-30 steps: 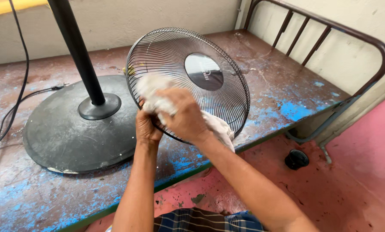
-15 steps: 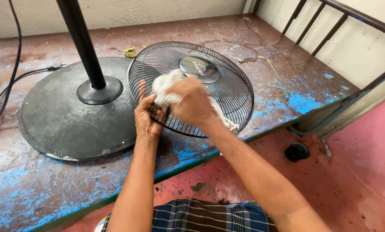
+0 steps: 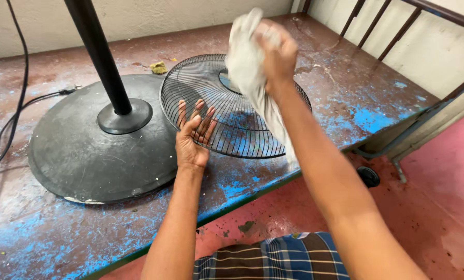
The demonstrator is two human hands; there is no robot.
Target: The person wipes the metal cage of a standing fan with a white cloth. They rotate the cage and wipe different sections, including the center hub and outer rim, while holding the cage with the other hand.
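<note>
Left hand (image 3: 191,137) lies spread on the grille (image 3: 232,106) (near the table's (image 3: 50,228) front edge), right hand (image 3: 277,52) clutches the cloth (image 3: 247,67); unpinned, the grille might slide off

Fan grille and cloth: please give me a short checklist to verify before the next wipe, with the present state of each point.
1. Left hand steadies the fan grille: ok, its fingers lie flat on the wires at the near-left rim.
2. Right hand grips the white cloth: ok, bunched in the fist and lifted above the grille.
3. Cloth clear of the wires: cannot tell, its tail hangs down over the grille.
4. Grille supported: ok, it rests on the worn blue table, beside the round fan base.
5. Power cord away from the hands: ok, at the far left.
</note>
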